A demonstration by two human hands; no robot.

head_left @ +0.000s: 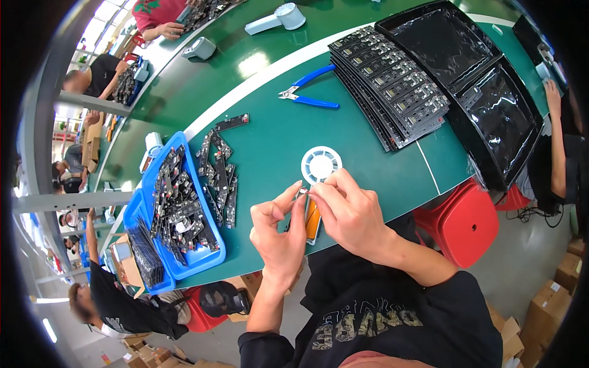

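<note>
Small part: a tiny light-coloured piece (302, 192) sits at my fingertips, above the near side of the table (270, 147); its exact shape is too small to tell.
Left grip: my left grip (278, 230) is narrow, thumb and forefinger pinching that piece, as suits something so small.
Right grip: my right grip (353, 211) is drawn close to the same spot, fingertips together; I cannot tell whether it holds the piece too.
Under my fingers: an orange block (313, 219) in a narrow housing, partly covered; a white slotted ring (321, 164) lies just beyond. My hands hide whether they join.
Left: loose circuit boards (221, 172) lie beside a blue tray (222, 250), whose raised rim probably keeps its heap of boards together.
Far side: blue-handled cutters (319, 102) lie spread, probably put there to be within reach.
Right: stacked board panels (392, 80) lean in a fanned row beside black plastic-lined trays (478, 75).
Surface: green and glossy, crossed by white lines, with a pale handheld device (285, 17) farther off.
Room: red stool (466, 227) and cardboard boxes (549, 313) to the right; co-workers at the left, far and right edges.
</note>
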